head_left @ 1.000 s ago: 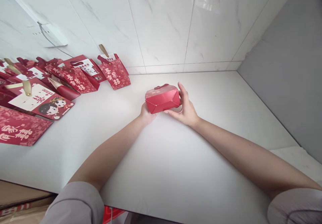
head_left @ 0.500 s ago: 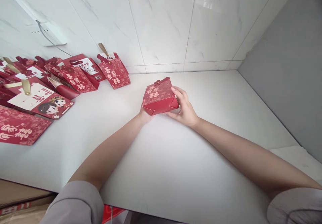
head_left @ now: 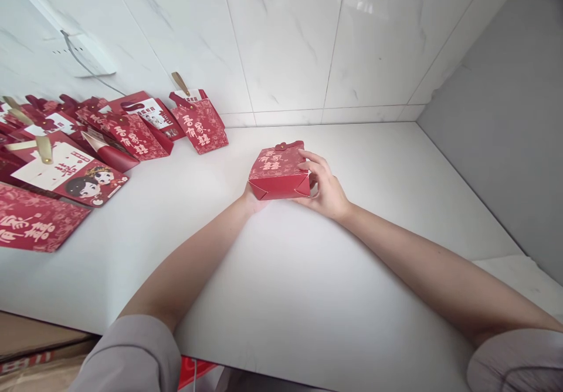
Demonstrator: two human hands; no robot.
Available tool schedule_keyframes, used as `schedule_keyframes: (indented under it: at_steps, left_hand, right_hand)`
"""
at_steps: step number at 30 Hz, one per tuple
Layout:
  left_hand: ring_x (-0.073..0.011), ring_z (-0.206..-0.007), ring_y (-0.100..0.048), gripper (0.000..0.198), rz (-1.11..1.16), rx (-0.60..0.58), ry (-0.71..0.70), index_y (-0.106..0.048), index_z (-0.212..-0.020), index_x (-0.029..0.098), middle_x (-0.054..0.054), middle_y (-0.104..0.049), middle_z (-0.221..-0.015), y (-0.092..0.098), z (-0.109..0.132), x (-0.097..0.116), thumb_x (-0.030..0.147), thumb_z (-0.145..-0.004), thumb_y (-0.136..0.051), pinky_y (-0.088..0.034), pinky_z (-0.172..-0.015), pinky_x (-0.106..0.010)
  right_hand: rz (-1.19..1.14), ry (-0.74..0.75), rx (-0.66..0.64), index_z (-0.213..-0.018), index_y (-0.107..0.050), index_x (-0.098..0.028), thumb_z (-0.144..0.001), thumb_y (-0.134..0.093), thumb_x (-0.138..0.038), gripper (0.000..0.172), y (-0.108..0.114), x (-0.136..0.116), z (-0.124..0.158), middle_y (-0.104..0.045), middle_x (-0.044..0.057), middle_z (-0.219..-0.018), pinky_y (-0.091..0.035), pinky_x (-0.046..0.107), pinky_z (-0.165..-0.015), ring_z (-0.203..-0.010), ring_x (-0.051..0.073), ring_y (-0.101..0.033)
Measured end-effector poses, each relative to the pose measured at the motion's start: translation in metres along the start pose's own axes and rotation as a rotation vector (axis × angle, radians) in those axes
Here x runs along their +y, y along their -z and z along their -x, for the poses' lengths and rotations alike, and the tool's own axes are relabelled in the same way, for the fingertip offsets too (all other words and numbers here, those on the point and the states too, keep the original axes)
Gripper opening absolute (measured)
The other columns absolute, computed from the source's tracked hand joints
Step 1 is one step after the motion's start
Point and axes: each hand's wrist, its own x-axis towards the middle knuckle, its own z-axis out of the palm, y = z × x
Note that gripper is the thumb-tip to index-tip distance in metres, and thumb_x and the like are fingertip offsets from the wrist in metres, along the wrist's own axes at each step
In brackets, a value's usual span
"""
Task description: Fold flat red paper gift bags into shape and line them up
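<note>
A red gift box [head_left: 278, 172] with pale lettering and a small flap with a gold button at its far end is between my hands, tilted so its plain red base faces me. My left hand [head_left: 254, 199] supports it from beneath at the left; most of its fingers are hidden under the box. At the right side, my right hand [head_left: 325, 186] curls round the edge, fingertips on the top face and thumb low near the base.
Several similar red gift boxes [head_left: 136, 137] with gold ribbon loops crowd the left of the white table [head_left: 308, 298]. Another gift box [head_left: 202, 125] stands by the tiled wall [head_left: 285, 40]. A socket strip with a cable [head_left: 83, 57] is at upper left, a cardboard box [head_left: 35, 339] at lower left.
The gift box has turned slightly in my hands, its base now facing me more squarely. My right hand's fingers have shifted and arch more at its edge. The other boxes stay put.
</note>
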Motion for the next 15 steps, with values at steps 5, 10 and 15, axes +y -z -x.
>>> schedule_keyframes:
  at_steps: [5, 10, 15]
  left_hand:
    - [-0.0294, -0.123, -0.063, 0.033, -0.016, -0.015, 0.033, -0.064, -0.122, 0.024, -0.005, -0.063, -0.138, -0.0022, -0.0012, 0.0028, 0.034, -0.091, -0.062, -0.053, -0.104, -0.050]
    - [-0.0304, -0.126, -0.061, 0.029, -0.014, -0.081, 0.007, -0.066, -0.117, 0.021, -0.007, -0.064, -0.137, -0.0041, -0.0001, 0.0050, 0.028, -0.089, -0.062, -0.053, -0.105, -0.049]
    - [-0.0296, -0.123, -0.063, 0.030, 0.009, -0.029, 0.023, -0.067, -0.119, 0.022, -0.007, -0.065, -0.135, -0.0010, -0.0007, 0.0038, 0.028, -0.090, -0.062, -0.052, -0.106, -0.049]
  right_hand:
    - [0.034, -0.003, -0.019, -0.134, -0.043, -0.034, -0.072, -0.075, -0.069, 0.078, 0.0022, -0.0038, -0.0016, -0.042, 0.016, -0.154, -0.063, 0.047, -0.073, -0.124, 0.037, -0.060]
    - [0.060, 0.043, -0.005, -0.136, -0.040, -0.033, -0.074, -0.075, -0.067, 0.078, 0.0028, -0.0055, -0.0026, -0.047, 0.016, -0.149, -0.063, 0.047, -0.076, -0.134, 0.037, -0.053]
    - [0.091, 0.070, -0.022, -0.144, -0.035, -0.034, -0.080, -0.071, -0.066, 0.080, 0.0026, -0.0062, -0.0016, -0.043, 0.015, -0.152, -0.064, 0.044, -0.073, -0.134, 0.036, -0.053]
